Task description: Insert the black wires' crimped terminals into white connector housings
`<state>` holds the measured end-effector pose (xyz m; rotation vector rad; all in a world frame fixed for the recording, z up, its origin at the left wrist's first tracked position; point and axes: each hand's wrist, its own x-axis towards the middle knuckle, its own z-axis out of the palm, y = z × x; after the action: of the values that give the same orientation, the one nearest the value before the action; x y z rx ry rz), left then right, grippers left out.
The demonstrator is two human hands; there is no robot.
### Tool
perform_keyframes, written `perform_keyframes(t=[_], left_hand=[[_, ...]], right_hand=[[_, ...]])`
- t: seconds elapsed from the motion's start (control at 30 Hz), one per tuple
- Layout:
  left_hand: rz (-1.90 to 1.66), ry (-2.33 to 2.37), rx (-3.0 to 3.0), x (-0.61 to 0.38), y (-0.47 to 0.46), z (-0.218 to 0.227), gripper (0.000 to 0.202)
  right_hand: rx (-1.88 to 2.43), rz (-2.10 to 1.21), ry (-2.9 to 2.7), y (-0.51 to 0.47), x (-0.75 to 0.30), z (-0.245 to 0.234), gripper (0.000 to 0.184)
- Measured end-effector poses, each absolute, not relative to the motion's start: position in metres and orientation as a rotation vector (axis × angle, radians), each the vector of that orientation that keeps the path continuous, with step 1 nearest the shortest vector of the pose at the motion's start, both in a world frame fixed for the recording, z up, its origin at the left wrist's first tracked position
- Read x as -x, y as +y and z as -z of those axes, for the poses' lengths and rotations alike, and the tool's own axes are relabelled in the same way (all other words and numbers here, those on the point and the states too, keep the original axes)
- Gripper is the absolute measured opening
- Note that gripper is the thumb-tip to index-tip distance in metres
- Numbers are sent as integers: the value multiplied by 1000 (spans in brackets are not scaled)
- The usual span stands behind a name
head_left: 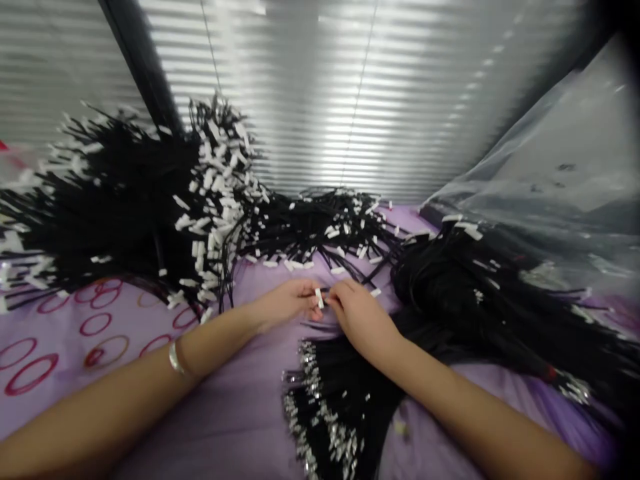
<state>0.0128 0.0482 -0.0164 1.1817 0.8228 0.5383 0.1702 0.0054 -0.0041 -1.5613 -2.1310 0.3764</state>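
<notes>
My left hand (295, 299) pinches a small white plastic connector (319, 298) between thumb and fingers, over the purple cloth. Close against it on the right, my right hand (354, 308) is closed on the dark end of a black cable (326, 293) at the connector. Whether the cable end sits inside the connector is too small to tell. Just below my right hand lies a bundle of black cables with bare metal terminals (320, 407), its ends fanned toward the left. A bracelet (175, 358) circles my left wrist.
A tall heap of black cables with white connectors (125, 193) stands on the left. A lower pile of such cables (310, 223) lies behind my hands. Thick cable bundles (450, 287) and a clear plastic bag (560, 173) are on the right. Blinds (320, 100) hang behind.
</notes>
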Motion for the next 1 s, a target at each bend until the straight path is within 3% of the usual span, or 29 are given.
perform_keyframes(t=[0.13, 0.2, 0.37, 0.73, 1.0], left_hand=[[-601, 796, -1058, -12, 50, 19, 7], [-607, 803, -982, -12, 55, 20, 8], [-618, 884, -919, -16, 60, 15, 12], [-704, 915, -1088, -25, 51, 13, 8], [-686, 1086, -1200, -11, 23, -19, 10]], right_hand=[[1550, -62, -2218, -13, -170, -13, 23], [1520, 28, -2374, -14, -173, -15, 19], [1467, -360, -2554, -4, -178, 1, 14], [1396, -671, -2377, -5, -179, -6, 5], [1243, -791, -2083, 0, -181, -24, 7]])
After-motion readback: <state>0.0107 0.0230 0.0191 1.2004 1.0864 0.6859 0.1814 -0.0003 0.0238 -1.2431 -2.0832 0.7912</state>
